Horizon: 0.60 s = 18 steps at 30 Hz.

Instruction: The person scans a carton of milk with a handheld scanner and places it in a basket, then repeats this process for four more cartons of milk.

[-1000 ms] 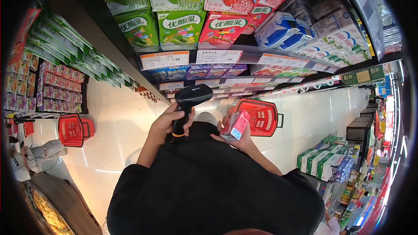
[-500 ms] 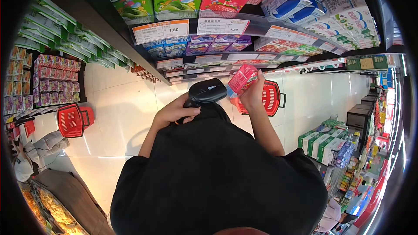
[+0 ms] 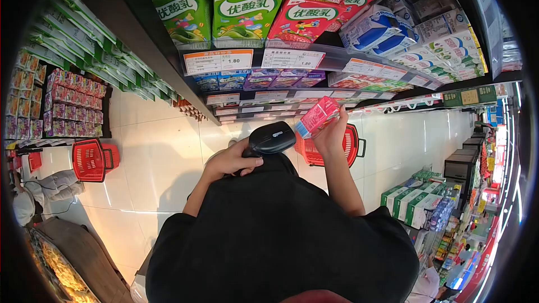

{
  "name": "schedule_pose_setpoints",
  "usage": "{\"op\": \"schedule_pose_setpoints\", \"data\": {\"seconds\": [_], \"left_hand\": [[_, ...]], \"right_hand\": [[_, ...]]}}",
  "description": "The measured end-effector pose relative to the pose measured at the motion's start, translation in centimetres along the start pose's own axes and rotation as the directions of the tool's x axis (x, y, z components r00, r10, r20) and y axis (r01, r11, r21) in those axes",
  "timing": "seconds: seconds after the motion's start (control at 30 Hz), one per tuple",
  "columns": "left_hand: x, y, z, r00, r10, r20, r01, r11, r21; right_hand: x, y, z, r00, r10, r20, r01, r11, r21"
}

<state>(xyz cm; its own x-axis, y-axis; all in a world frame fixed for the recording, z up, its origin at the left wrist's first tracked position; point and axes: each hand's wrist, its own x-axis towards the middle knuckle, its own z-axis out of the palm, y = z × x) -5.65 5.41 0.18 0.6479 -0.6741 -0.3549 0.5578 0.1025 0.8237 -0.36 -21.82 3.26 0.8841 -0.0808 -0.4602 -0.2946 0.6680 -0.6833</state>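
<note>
My left hand (image 3: 231, 162) is closed around the handle of a black handheld barcode scanner (image 3: 272, 137), whose head points right. In my right hand (image 3: 331, 134) is a pink drink carton (image 3: 318, 116), gripped at its right side and tilted. The scanner head and the carton are close together but apart. Beyond both hands rises a shelf with green drink cartons (image 3: 240, 17) and red strawberry drink cartons (image 3: 303, 19). A red shopping basket (image 3: 349, 145) stands on the floor, partly hidden behind my right hand.
Price tags line the shelf edge (image 3: 292, 59). Another red basket (image 3: 90, 160) is on the floor at left, near stacked packs (image 3: 76, 104). Green bags (image 3: 95, 50) fill the left shelf. Boxed goods (image 3: 412, 205) stand at right, and a person (image 3: 426, 283) is at lower right.
The view has tilted up, so more of the upper cartons shows. The pink carton has turned slightly in my right hand. Both hands keep their hold.
</note>
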Motion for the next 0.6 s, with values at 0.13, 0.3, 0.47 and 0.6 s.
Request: {"op": "schedule_pose_setpoints", "data": {"seconds": [0.13, 0.3, 0.47, 0.6], "left_hand": [[-0.19, 0.16, 0.09, 1.000, 0.011, 0.025, -0.011, 1.000, 0.008], [-0.17, -0.04, -0.11, 0.998, 0.029, 0.058, -0.028, 1.000, -0.012], [-0.46, -0.12, -0.26, 0.999, 0.004, 0.036, -0.005, 1.000, 0.011], [-0.58, -0.07, 0.06, 0.999, 0.040, -0.012, -0.040, 0.999, -0.031]], "right_hand": [[0.11, 0.17, -0.62, 1.000, 0.018, 0.020, -0.018, 1.000, -0.021], [0.06, 0.64, -0.19, 1.000, 0.017, 0.015, -0.017, 1.000, -0.021], [-0.10, 0.74, 0.05, 1.000, 0.017, -0.004, -0.017, 1.000, -0.012], [-0.27, 0.62, 0.16, 0.999, 0.039, -0.026, -0.039, 0.999, 0.008]]}}
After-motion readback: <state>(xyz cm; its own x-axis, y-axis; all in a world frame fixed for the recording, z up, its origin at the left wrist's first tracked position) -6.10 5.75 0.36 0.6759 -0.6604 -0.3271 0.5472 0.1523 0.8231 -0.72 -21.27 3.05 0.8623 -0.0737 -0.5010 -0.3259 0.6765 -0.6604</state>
